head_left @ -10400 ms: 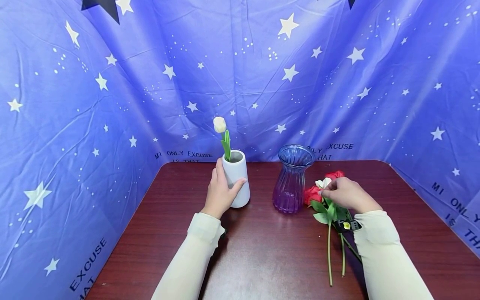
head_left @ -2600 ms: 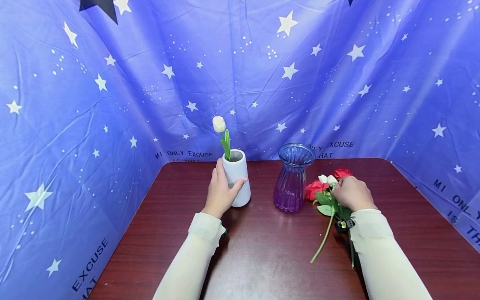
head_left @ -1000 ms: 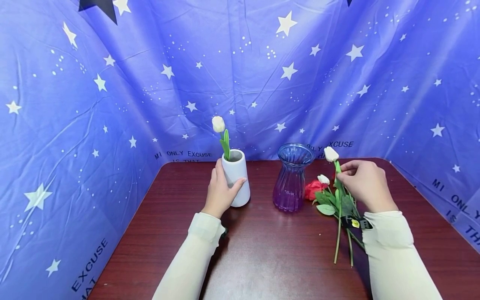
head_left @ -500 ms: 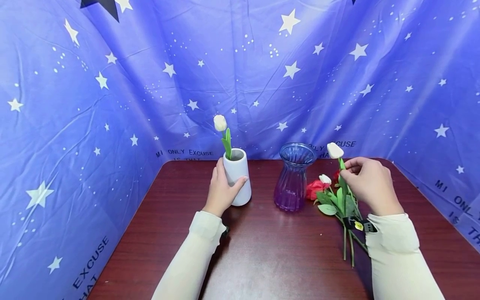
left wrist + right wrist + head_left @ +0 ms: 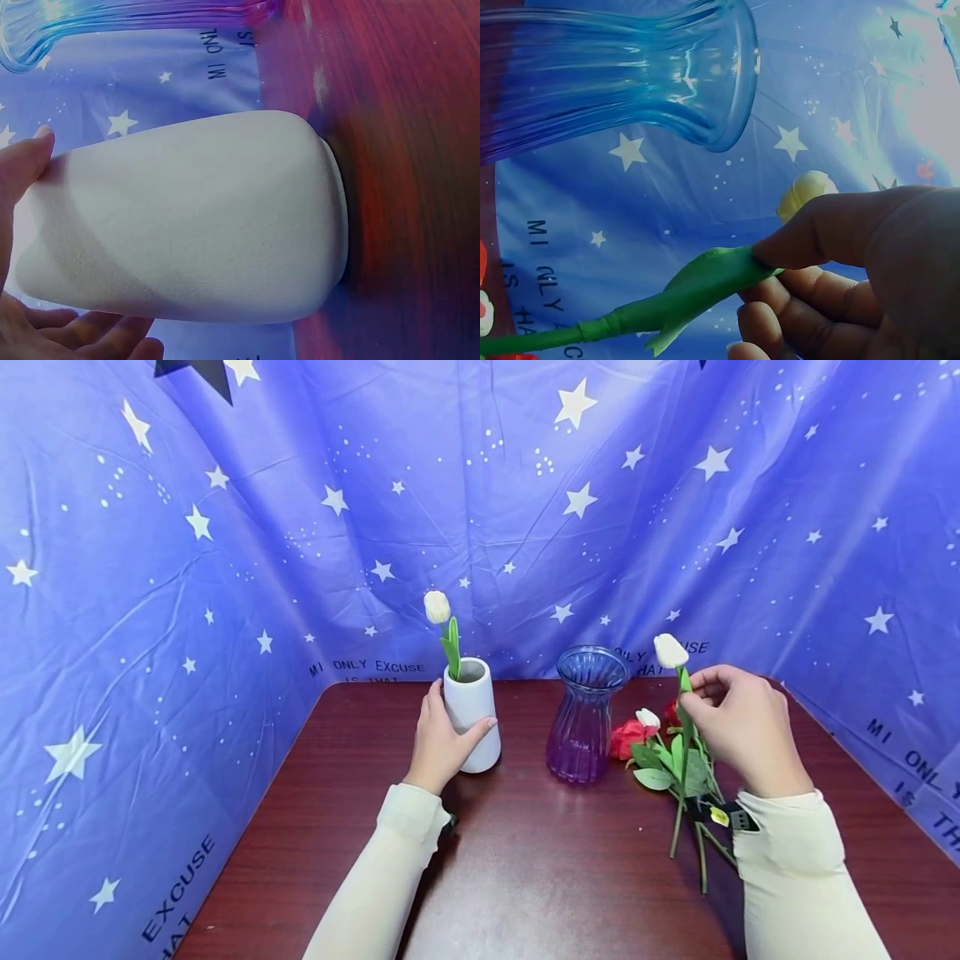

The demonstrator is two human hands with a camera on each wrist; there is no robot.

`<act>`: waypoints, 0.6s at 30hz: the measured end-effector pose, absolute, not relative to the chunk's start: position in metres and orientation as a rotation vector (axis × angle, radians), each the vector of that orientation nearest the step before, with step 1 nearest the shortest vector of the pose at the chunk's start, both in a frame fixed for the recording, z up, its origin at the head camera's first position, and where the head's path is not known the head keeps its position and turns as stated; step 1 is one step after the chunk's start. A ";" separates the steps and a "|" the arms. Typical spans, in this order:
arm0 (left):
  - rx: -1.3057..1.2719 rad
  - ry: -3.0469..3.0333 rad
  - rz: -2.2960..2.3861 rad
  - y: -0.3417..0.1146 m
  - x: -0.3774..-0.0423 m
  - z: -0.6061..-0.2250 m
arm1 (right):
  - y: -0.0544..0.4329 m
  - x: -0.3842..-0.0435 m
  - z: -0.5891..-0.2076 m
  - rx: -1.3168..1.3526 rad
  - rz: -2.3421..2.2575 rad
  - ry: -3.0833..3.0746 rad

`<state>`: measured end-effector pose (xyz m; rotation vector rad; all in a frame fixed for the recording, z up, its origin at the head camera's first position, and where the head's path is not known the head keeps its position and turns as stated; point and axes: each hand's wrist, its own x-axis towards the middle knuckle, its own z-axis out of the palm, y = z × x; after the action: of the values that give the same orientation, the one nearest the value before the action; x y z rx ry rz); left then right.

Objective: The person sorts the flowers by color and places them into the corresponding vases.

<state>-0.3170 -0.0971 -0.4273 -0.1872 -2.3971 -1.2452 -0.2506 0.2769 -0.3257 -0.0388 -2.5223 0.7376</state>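
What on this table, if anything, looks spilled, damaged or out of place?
Nothing stands out. The white vase and the glass vase stand upright, with no visible spill or crack. The tulip in the white vase leans, but that seems normal.

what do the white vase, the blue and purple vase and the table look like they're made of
White vase: probably ceramic, matte, with a finely grained surface up close.
Blue and purple vase: likely glass, glossy and see-through, with bright highlights; clear plastic is possible.
Table: wood or wood-look laminate, slightly shiny, with dark grain streaks.
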 end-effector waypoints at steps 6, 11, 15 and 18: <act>-0.210 -2.410 -1.237 -0.099 -0.317 -0.431 | 0.275 -0.246 -0.323 -0.041 0.749 -2.517; -0.202 -2.421 -1.227 -0.100 -0.317 -0.434 | 0.272 -0.246 -0.322 -0.014 0.754 -2.511; -0.216 -2.427 -1.213 -0.100 -0.317 -0.433 | 0.268 -0.245 -0.320 -0.003 0.767 -2.498; -0.222 -2.435 -1.197 -0.099 -0.318 -0.433 | 0.266 -0.244 -0.319 0.009 0.773 -2.488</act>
<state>-0.3178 -0.0987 -0.4335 -0.2223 -2.4350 -1.1965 -0.2435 0.2657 -0.3192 0.0094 -2.4881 0.7728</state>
